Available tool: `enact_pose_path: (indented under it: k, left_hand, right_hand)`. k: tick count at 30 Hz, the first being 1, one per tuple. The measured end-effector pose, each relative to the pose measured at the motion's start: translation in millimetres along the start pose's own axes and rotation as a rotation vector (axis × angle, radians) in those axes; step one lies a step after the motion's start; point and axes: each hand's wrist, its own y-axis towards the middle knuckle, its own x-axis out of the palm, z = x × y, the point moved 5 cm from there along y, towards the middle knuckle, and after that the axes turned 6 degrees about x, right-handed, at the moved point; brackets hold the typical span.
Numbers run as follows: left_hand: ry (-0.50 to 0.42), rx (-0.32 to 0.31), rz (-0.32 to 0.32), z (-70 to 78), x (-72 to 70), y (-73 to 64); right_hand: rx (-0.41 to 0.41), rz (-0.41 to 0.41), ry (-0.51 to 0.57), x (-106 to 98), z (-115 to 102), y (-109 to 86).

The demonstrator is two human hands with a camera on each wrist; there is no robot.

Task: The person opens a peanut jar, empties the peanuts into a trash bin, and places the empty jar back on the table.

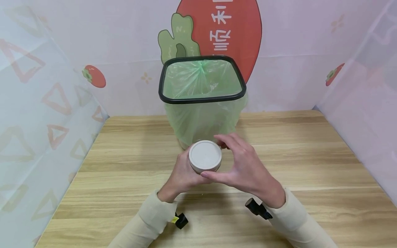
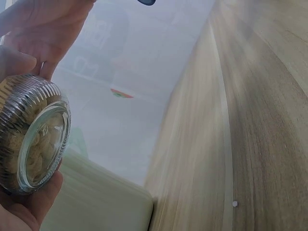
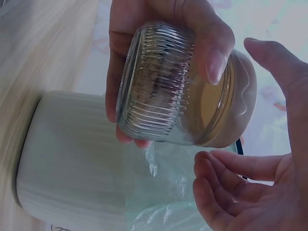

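Note:
My left hand point(image 1: 183, 174) grips a ribbed glass jar point(image 3: 159, 86) around its side, in front of the bin. A pale round lid point(image 1: 205, 155) sits on the jar, facing up toward the head camera. Brown pieces show through the glass, and the jar's clear base point(image 2: 44, 144) faces the left wrist camera. Around the lid my right hand point(image 1: 246, 165) is spread, thumb on the near side and fingers on the far side. In the right wrist view, a gap shows between those curved fingers point(image 3: 231, 187) and the lid.
A pale bin point(image 3: 72, 154) stands just beyond the hands at the back of the wooden table point(image 1: 124, 172). Its black rim point(image 1: 201, 101) holds a green plastic bag point(image 1: 204, 81). Printed cloth walls point(image 1: 294, 86) enclose the back and both sides. A tiny white bit point(image 2: 235, 203) lies on the wood.

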Motion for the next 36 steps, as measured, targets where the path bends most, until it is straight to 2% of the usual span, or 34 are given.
enact_pose_path:
  k: [9, 15, 26, 36]
  left_hand:
    - [0.008, 0.022, 0.004, 1.3, -0.1, 0.8]
    - [0.014, 0.006, 0.001, -0.1, 1.0, 0.8]
    - [-0.004, 0.014, -0.001, 0.1, 1.0, 0.3]
    - [-0.017, -0.012, 0.004, -0.1, 1.4, 0.3]
  right_hand:
    - [0.029, -0.003, -0.026, 3.0, 1.4, -0.3]
    - [0.046, -0.016, -0.021, 4.1, 3.5, 1.0]
    - [0.04, -0.055, 0.024, 2.7, 3.4, 1.4]
    - [0.023, -0.088, 0.044, -0.2, 4.1, 1.6]
